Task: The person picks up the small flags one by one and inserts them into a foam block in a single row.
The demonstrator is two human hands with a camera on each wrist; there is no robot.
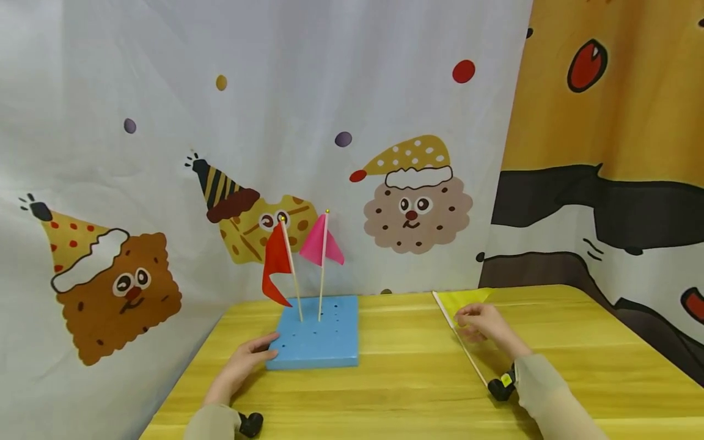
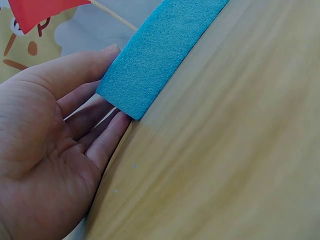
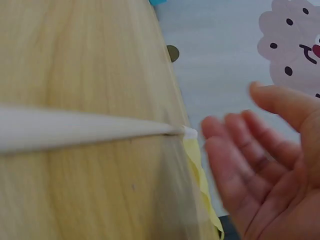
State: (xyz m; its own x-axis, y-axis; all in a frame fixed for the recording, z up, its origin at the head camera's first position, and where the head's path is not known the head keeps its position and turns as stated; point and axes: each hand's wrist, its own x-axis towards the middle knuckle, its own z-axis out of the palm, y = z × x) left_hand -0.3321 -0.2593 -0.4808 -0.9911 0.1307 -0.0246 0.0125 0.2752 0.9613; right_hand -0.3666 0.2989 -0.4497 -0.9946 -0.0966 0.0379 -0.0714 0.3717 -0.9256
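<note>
A blue foam block point(image 1: 313, 351) lies on the table, with a red flag point(image 1: 277, 263) and a pink flag point(image 1: 321, 244) standing in its holes on thin sticks. My left hand point(image 1: 247, 363) touches the block's left side near the front corner. In the left wrist view, the thumb tip meets the block's upper edge, and the other fingers are partly hidden behind its end. A yellow flag point(image 1: 462, 300) lies at the table's far right, its pale stick point(image 1: 470, 359) pointing toward me. Just above it hovers my right hand point(image 1: 486, 327), fingers loosely bent, holding nothing.
The wooden table point(image 1: 407, 391) carries the block and the yellow flag. Behind it hangs a white curtain point(image 1: 308, 73) printed with cartoon biscuits. Several more small holes show in the block's top. Its front side point(image 2: 155, 55) faces me.
</note>
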